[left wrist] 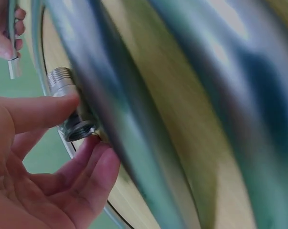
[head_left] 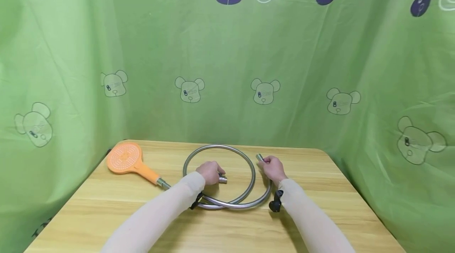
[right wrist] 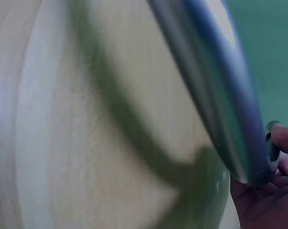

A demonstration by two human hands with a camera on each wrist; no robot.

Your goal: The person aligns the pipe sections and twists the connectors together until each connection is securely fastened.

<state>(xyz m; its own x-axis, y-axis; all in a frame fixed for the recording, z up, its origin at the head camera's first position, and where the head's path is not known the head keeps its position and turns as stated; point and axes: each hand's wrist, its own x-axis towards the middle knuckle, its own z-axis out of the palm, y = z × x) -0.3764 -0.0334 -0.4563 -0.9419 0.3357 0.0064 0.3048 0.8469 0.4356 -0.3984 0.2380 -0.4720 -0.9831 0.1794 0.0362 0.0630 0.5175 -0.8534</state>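
My left hand [head_left: 209, 172] pinches a small threaded metal fitting [head_left: 222, 180] between thumb and fingers, inside the loop of a shower hose. In the left wrist view, this fitting [left wrist: 61, 82] shows a ridged thread at one end and a round open mouth at the other. My right hand [head_left: 273, 169] grips the silvery hose [head_left: 245, 206] close to its free end, and the metal end nut [head_left: 259, 157] sticks out past the fingers. At the left, an orange shower head [head_left: 124, 158] lies face up, joined to the hose's other end.
The hose lies coiled on a wooden table [head_left: 320, 205], crossing itself near the front of the loop. A green curtain [head_left: 227, 118] with bear prints surrounds the table's back and sides. Both wrists wear a black camera mount.
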